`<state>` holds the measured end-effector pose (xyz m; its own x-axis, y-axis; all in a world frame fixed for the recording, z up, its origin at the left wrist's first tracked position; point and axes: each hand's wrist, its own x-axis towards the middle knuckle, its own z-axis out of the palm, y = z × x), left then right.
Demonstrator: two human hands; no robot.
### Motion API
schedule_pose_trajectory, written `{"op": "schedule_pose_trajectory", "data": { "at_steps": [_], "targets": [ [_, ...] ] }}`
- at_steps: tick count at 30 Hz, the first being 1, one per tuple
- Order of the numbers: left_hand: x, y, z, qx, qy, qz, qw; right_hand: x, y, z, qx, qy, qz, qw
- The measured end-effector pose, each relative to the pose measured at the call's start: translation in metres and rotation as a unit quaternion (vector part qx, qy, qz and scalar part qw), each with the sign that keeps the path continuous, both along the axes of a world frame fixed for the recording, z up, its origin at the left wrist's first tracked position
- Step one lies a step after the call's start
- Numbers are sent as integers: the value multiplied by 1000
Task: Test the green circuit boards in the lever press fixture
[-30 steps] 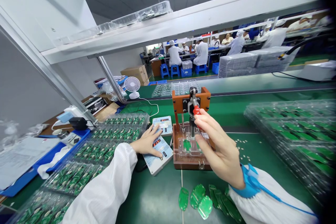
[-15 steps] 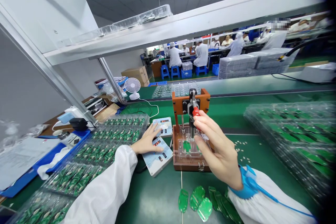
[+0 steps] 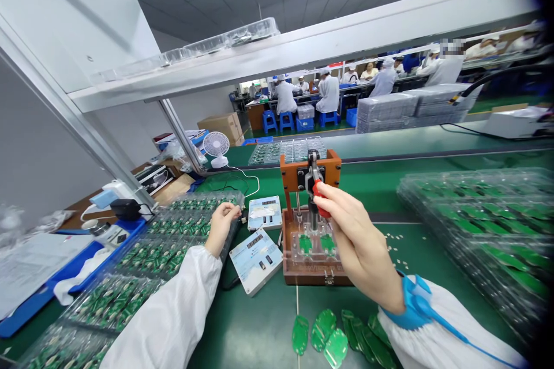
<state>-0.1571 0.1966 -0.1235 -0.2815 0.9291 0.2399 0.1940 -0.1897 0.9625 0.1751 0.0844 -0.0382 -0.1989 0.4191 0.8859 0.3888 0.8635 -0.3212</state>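
Left of centre on the worktop (image 3: 242, 334), the tray (image 3: 232, 232) is near the left hand; contact could dislodge parts.
The fixture (image 3: 303, 273) stands at centre; an uneven pull could shift it.
The right hand (image 3: 357, 236) grips the red handle (image 3: 322, 206); slippage could jolt the seated boards (image 3: 305, 245).
The left hand (image 3: 223, 222) is narrowed; contents not discernible.
A dragging right sleeve (image 3: 450, 326) could scatter the near loose boards (image 3: 324, 323).

The left grip (image 3: 223, 222) is curling and moving off the display boxes (image 3: 251, 268) to the board tray (image 3: 173, 226), while the red digits (image 3: 255, 241) are going dark.
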Motion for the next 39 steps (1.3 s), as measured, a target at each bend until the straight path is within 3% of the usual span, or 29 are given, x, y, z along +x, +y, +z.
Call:
{"op": "schedule_pose_trajectory", "data": {
  "at_steps": [7, 39],
  "targets": [
    [3, -3, 4, -4, -18, -3, 1000, -6, 2, -8, -39, 38, 37, 998],
    [3, -1, 3, -19, -41, -7, 999, -14, 3, -12, -13, 41, 23, 999]
  ]
}}
